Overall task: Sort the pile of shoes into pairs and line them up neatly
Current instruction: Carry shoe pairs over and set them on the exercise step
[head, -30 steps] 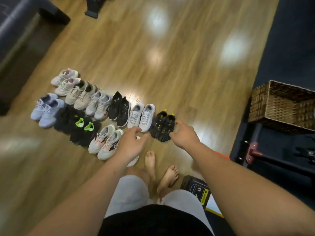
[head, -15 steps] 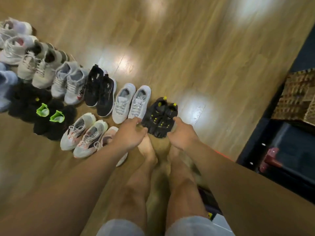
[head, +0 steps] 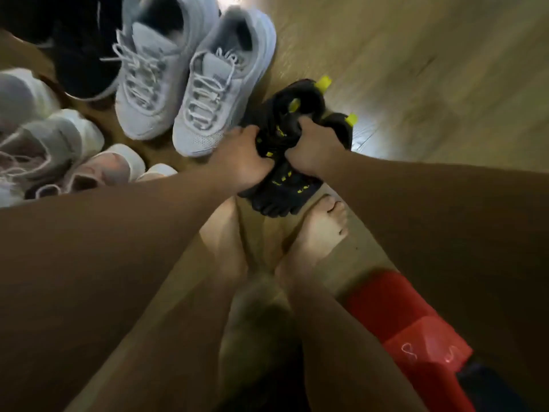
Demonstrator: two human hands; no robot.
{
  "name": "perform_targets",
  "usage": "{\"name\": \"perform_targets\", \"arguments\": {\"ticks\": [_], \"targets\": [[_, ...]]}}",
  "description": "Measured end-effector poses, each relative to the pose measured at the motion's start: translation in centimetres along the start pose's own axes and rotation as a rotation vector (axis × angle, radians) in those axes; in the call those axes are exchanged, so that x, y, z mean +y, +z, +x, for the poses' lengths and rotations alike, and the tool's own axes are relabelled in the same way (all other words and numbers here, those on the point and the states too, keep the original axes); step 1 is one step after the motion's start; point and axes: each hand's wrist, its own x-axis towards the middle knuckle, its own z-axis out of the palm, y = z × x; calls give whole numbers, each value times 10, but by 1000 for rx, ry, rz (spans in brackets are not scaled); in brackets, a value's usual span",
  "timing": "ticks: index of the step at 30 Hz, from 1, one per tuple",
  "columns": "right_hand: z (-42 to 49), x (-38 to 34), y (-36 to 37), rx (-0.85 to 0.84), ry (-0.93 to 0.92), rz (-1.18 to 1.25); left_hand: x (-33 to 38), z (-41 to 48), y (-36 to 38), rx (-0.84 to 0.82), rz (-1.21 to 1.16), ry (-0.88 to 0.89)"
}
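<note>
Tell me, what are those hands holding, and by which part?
The black toe shoes, a pair: left hand and right hand each have their grip round the middle, between toe end and yellow heel tabs.

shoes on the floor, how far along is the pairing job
Looks mostly done: the pale grey sneakers stand side by side, with black shoes and pinkish sneakers beside them. In hand: left hand and right hand both grip the black toe shoes. Left: setting that pair straight at the row's end.

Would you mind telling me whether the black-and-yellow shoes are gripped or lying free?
Gripped: the left hand and right hand each curl round the black-and-yellow shoes.
</note>
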Motion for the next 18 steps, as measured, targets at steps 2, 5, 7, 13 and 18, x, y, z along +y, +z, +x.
{"name": "perform_targets", "arguments": {"ticks": [2, 5, 7, 13, 18], "targets": [[16, 6, 10, 1, -28, -43, -7, 9, 10, -10, 22, 12], [18, 10, 18, 68, -40, -16, -13, 6, 12, -2, 24, 43], [2, 9, 13, 73, -34, -31, -8, -10, 1, 2, -6, 67], [-143, -37, -76, 88, 102, 179, 28, -152, -71, 69, -114, 102], [-303, -135, -178, 105, 181, 516, 70, -335, -190, 209, -130, 64]]}}
